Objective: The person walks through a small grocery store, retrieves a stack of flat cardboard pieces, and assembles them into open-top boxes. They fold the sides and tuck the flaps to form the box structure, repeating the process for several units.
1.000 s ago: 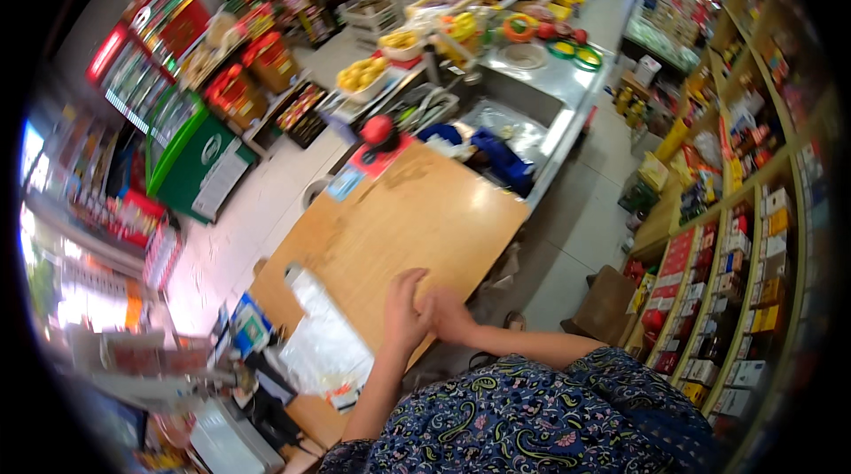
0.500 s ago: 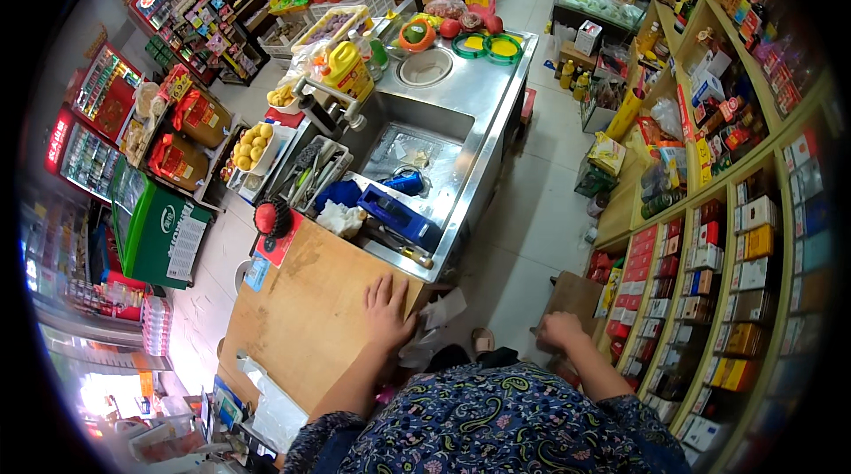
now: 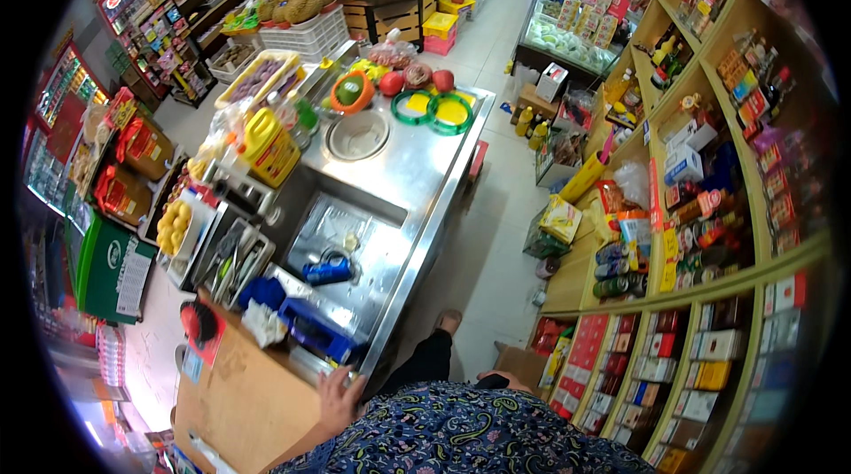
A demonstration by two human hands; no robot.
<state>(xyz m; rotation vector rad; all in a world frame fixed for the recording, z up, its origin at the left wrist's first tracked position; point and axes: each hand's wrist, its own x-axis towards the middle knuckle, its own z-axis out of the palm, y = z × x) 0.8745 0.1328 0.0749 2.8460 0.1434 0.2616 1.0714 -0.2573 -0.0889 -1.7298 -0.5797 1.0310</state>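
Observation:
My left hand (image 3: 337, 399) rests on the corner of a wooden board (image 3: 248, 390), beside the steel sink counter's near edge, with its fingers apart and holding nothing. A dark blue, long-shaped thing (image 3: 317, 329) lies just beyond my fingers, next to a crumpled white cloth (image 3: 263, 323). In the sink basin (image 3: 377, 206) is a small blue object (image 3: 327, 272). A skin-coloured patch (image 3: 505, 377) shows at the front of my patterned shirt; I cannot tell whether it is my right hand.
The counter (image 3: 425, 164) holds a yellow jug (image 3: 268, 148), a round bowl (image 3: 357, 135), green rings (image 3: 450, 113) and fruit. Tall shelves (image 3: 651, 306) with packets and bottles line the right. Between them runs a tiled aisle (image 3: 496, 199), with boxes along its right side.
My view has moved forward and right along the counter. My left hand has shifted to the board's corner by the sink. My right forearm and fist no longer show clearly.

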